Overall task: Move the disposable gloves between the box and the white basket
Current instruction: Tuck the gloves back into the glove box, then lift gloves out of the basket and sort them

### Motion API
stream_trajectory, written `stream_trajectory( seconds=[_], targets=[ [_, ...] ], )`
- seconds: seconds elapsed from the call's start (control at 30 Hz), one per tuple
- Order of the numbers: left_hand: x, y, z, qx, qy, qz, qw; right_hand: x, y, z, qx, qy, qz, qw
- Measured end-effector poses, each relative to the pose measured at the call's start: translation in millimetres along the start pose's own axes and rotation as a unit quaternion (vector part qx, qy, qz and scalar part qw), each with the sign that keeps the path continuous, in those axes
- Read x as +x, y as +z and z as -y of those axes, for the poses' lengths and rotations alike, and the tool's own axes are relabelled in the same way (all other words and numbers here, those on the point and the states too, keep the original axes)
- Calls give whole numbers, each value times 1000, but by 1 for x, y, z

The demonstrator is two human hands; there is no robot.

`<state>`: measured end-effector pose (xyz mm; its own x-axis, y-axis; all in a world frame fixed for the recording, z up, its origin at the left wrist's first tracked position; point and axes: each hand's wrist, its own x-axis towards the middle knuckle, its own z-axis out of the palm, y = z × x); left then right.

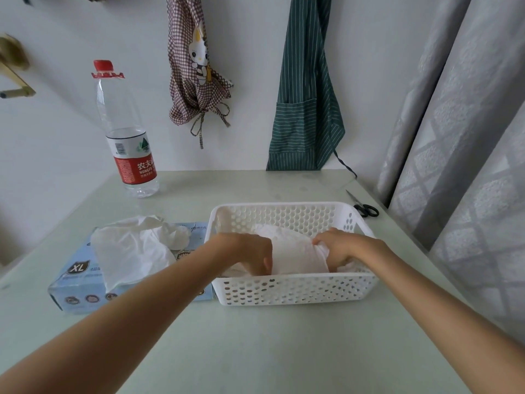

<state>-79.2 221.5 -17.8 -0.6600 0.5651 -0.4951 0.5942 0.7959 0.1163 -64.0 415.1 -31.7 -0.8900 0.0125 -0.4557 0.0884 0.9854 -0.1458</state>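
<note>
A white perforated basket point(295, 290) stands in the middle of the pale green table. Translucent disposable gloves point(295, 253) lie bunched inside it. My left hand point(250, 251) reaches into the basket's left side with fingers pointing down onto the gloves; whether it grips them is hidden. My right hand point(341, 245) is in the basket's right side, its fingers curled round a fold of the gloves. Left of the basket lies the light blue glove box point(76, 288), marked XL, with more gloves point(133, 251) spilling from its top.
A plastic water bottle point(125, 132) with a red cap stands at the back left. Black scissors point(363, 207) lie at the back right near grey curtains point(460, 155). Two aprons hang on the wall behind the table.
</note>
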Motion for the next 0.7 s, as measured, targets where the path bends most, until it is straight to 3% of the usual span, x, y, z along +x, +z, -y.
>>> stream_trajectory(
  seconds=[0.17,0.23,0.4,0.57,0.7],
  targets=[
    [-8,-4,12,92,16,-167,981,-6,2,3,-71,-3,-40,997],
    [-6,-2,18,119,30,-153,981,-7,4,2,-98,-4,-55,994],
    [2,18,35,98,-21,-52,994,-5,2,0,-70,-13,16,997],
    [-3,24,34,108,-45,-36,992,-6,0,5,-53,-26,18,998],
    [-9,15,27,55,-52,-63,995,-14,-5,10,-73,-23,7,997]
  ],
)
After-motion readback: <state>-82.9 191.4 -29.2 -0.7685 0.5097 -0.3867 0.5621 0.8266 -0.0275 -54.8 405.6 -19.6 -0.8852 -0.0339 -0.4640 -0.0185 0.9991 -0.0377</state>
